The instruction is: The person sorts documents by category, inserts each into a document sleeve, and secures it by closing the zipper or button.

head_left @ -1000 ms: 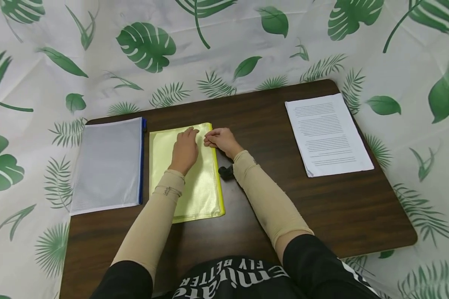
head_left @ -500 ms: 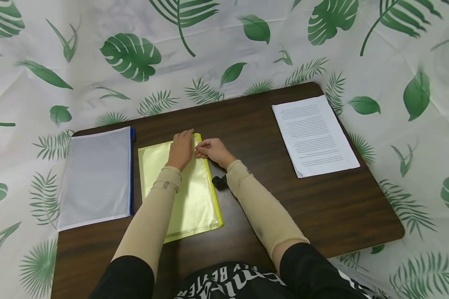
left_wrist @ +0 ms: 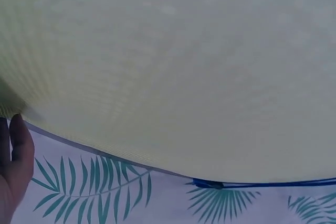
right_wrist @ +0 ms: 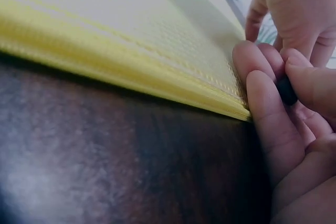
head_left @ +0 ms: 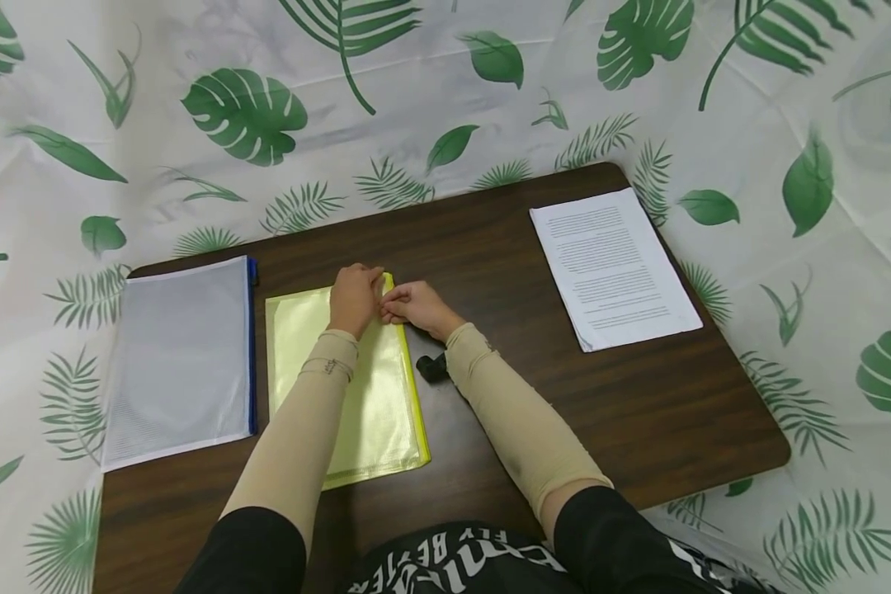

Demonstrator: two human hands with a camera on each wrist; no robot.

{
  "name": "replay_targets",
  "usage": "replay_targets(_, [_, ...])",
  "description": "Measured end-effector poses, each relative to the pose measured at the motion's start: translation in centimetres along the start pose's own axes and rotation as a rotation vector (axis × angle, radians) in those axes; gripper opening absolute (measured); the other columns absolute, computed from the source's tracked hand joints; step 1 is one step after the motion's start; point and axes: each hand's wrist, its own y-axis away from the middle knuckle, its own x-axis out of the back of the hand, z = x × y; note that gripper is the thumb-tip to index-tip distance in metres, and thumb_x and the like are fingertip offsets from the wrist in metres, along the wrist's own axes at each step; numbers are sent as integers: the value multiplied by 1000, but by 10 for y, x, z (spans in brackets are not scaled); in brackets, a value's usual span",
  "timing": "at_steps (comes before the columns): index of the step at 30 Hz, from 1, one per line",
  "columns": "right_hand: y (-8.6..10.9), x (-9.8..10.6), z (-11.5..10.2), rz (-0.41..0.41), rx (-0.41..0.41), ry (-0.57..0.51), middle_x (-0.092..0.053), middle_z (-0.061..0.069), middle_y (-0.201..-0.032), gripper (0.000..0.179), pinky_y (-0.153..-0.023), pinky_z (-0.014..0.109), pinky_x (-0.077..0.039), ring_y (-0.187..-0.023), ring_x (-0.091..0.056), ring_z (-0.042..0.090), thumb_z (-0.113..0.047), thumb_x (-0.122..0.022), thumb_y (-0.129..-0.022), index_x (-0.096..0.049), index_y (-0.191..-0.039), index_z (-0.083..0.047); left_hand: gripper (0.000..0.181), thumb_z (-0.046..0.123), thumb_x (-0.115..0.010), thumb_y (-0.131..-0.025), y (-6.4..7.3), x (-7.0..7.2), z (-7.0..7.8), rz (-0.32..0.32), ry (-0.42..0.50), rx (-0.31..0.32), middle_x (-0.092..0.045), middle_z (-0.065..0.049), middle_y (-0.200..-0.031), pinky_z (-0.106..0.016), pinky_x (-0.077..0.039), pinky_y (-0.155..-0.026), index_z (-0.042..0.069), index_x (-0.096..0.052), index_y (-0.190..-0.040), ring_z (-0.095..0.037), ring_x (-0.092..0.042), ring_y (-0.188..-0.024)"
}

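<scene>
In the head view, the left sleeve (head_left: pixel 297 433) covered part of the yellow folder (head_left: pixel 379 412). The right sleeve (head_left: pixel 523 417) obscured part of a black object (head_left: pixel 431 368); its type could not be determined. Print on the paper (head_left: pixel 616 268) was too small to read. In the right wrist view, the right hand (right_wrist: pixel 307 169) mostly concealed a dark piece (right_wrist: pixel 286 91); the upper edge cut off the left hand (right_wrist: pixel 299 11).

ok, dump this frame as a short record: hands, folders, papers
left hand: on yellow folder, near its far end; grip unclear
right hand: pinching small dark piece at yellow folder's edge
yellow folder: lying on table
clear folder: blue-edged, left of yellow one
papers: printed, near table's right end
</scene>
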Motion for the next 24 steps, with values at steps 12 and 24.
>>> replay_targets(12, [6,-3,4,10,-3,-16,-74,11,-91,17,-72,24,-59,-79,-71,14,0,-61,-100,-69,-112,9,21,14,-65,-100,0,3,6,55,44,42,-72,-19,-105,-51,-55,-83,3,-78,-111,-40,-66,-96])
replay_targets(24, [9,-2,7,18,6,-25,-73,9,-89,19,-70,22,-58,-78,-71,13,-1,-60,-100,-68,-114,10,19,18,-66,-99,3,4,12,74,13,76,-75,-16,-102,-53,-57,-78,6,-80,-105,-40,-70,-94])
